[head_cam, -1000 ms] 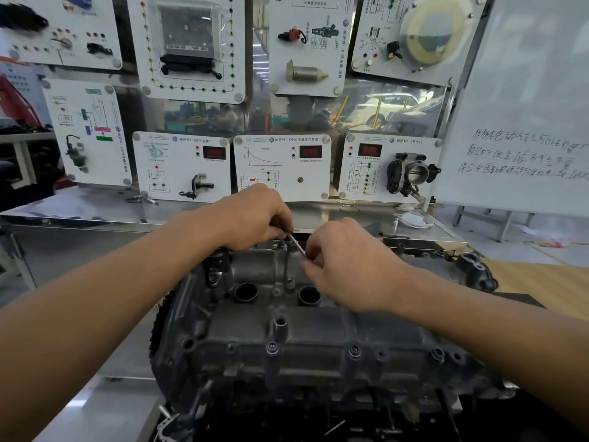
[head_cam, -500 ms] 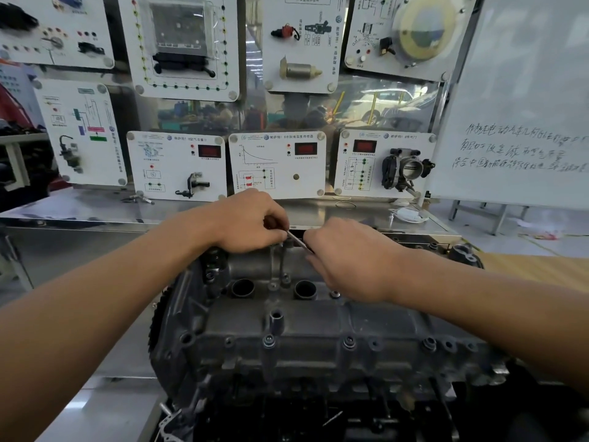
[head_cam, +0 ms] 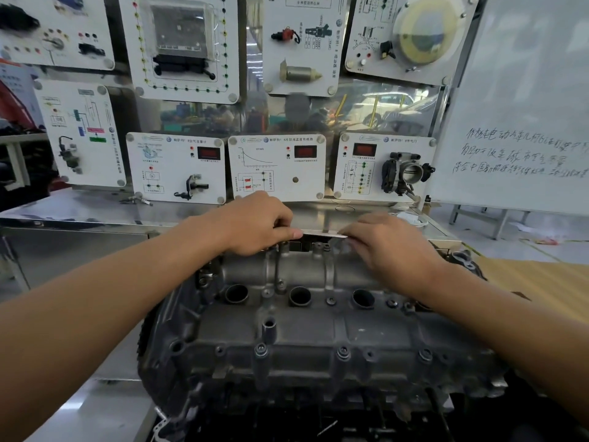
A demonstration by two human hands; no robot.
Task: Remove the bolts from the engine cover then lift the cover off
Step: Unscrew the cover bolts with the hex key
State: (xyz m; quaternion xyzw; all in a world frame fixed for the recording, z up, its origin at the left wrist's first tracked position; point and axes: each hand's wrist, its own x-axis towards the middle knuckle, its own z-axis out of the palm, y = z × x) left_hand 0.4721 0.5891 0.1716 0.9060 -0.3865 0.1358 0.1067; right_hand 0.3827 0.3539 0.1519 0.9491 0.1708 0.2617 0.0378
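A grey cast engine cover [head_cam: 318, 327] tops the engine block in front of me, with three round plug wells along its middle and several bolts [head_cam: 343, 351] along its near edge. My left hand [head_cam: 255, 224] and my right hand [head_cam: 385, 247] are over the cover's far edge. Between them they hold a thin silver tool [head_cam: 322, 234] lying level; my left hand grips its left end with curled fingers and my right hand pinches its right end. What the tool touches underneath is hidden.
Behind the engine runs a steel bench [head_cam: 79, 208] with white training panels [head_cam: 277, 167] mounted above it, one carrying a throttle body [head_cam: 406, 172]. A whiteboard [head_cam: 522, 122] with handwriting stands at the right. A yellow-brown mat [head_cam: 541, 282] lies right of the engine.
The tool has swung from a slant to level, and my hands have moved apart toward the cover's far edge. The third plug well is now uncovered.
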